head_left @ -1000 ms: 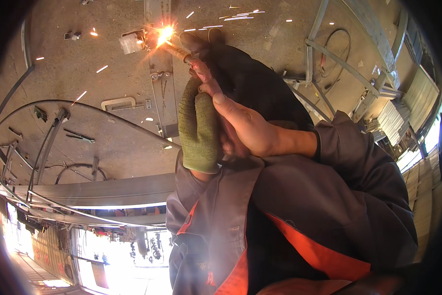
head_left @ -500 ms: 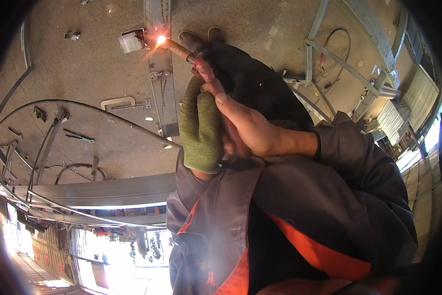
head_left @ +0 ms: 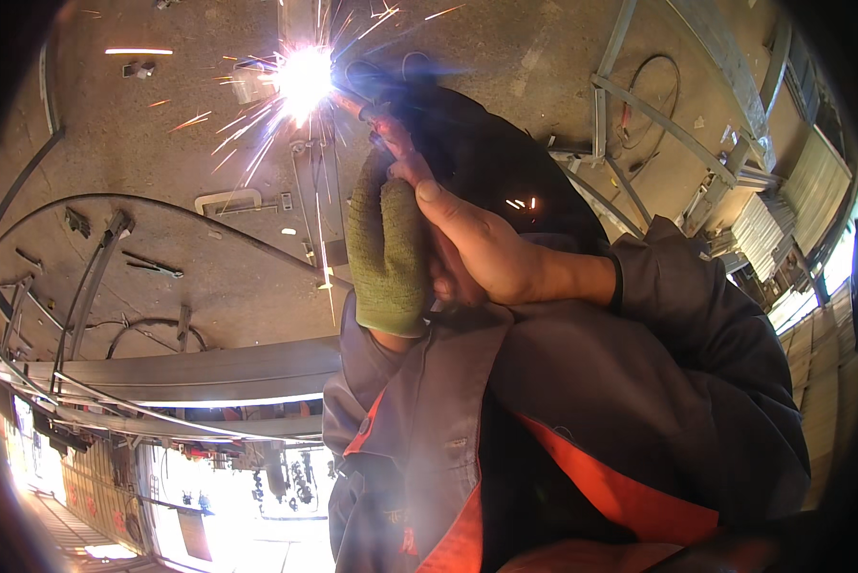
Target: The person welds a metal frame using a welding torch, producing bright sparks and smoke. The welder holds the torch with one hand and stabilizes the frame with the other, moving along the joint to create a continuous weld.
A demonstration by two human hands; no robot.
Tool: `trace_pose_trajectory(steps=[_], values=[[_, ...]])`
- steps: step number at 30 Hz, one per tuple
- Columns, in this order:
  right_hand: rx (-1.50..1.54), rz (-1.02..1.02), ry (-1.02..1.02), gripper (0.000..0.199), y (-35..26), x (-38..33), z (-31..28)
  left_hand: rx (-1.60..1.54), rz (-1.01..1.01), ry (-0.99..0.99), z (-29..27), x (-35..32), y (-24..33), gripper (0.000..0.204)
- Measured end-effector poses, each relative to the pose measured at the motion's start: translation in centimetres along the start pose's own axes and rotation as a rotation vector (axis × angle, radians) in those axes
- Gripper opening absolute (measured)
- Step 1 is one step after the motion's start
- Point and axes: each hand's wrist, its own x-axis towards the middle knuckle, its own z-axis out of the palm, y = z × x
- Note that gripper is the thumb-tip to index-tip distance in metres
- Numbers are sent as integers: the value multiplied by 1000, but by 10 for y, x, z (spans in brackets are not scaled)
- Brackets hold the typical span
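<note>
My right hand (head_left: 482, 244), bare, is wrapped around the handle of a welding torch (head_left: 391, 131), its thumb lying along the top. My left hand (head_left: 387, 253), in a green knit glove, is closed against the torch's left side; its fingertips are partly hidden. From the torch's nozzle a blinding white arc (head_left: 305, 84) throws sparks in all directions. It burns on a long flat steel bar (head_left: 319, 205), beside a small bright metal piece (head_left: 248, 84) that the glare partly washes out.
A C-shaped clamp (head_left: 228, 201) and a dark pliers-like tool (head_left: 154, 265) lie on the floor to the left. A thick cable (head_left: 190, 212) curves across there. Steel frames (head_left: 663, 129) stand at the right, and a long beam (head_left: 171, 379) runs at lower left.
The small orange glow at the nozzle has flared into a large white arc with flying sparks and glare. Both hands and the torch have barely moved.
</note>
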Motion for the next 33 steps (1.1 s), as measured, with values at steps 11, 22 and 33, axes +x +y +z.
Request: trace_pose_trajectory(steps=[11, 22, 33], values=[[15, -48, 30, 73, -5, 0, 6, -69, -64, 61, 2, -8, -12, 46], [-15, -19, -41, 82, -4, 2, 0, 581, 461, 52, 1, 1, -3, 49], [-58, 17, -7, 84, -3, 2, -1, 207, 107, 5, -2, -5, -10, 51]])
